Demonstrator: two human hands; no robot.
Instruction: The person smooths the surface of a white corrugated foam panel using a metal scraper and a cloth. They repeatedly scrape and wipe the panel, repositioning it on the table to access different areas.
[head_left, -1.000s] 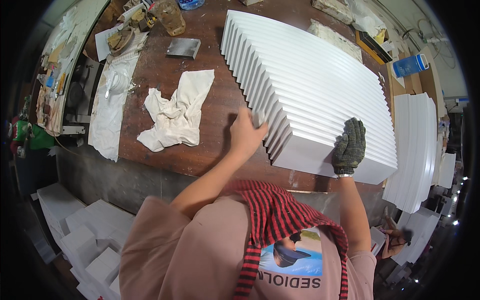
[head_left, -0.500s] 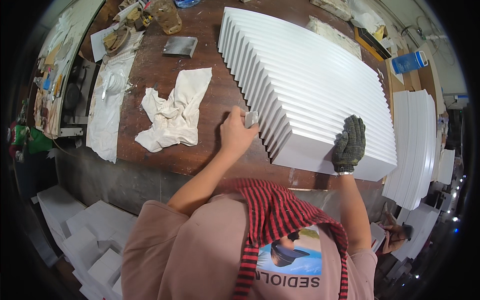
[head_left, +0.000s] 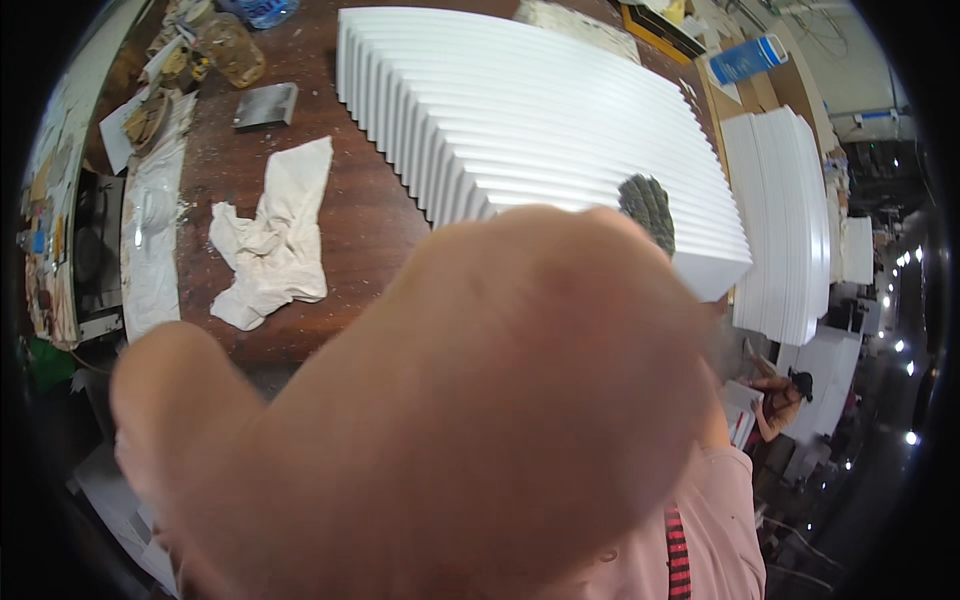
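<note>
My bare left hand [head_left: 500, 360] is raised very close to the camera, large and blurred, covering the middle and lower part of the head view. Its fingers cannot be made out, nor whether anything is in them. Behind it, a fanned stack of white panels [head_left: 530, 110] lies on the brown table [head_left: 370, 240], its stepped edges facing left. My right hand [head_left: 648, 212], in a dark grey knit glove, rests with fingers stretched flat on the near end of the stack. The wrist below the glove is hidden.
A crumpled white cloth [head_left: 275, 240] and a small grey block [head_left: 266, 106] lie left of the stack. Beyond are a cloudy plastic jar [head_left: 232, 50] and a blue bottle [head_left: 748, 60]. More white panels [head_left: 775, 220] stand at right; another person [head_left: 782, 400] sits farther off.
My left hand has risen from beside the stack, where it held a small pale block, to right before the camera. The view has shifted, moving the table's things leftward. My right hand stays on the stack.
</note>
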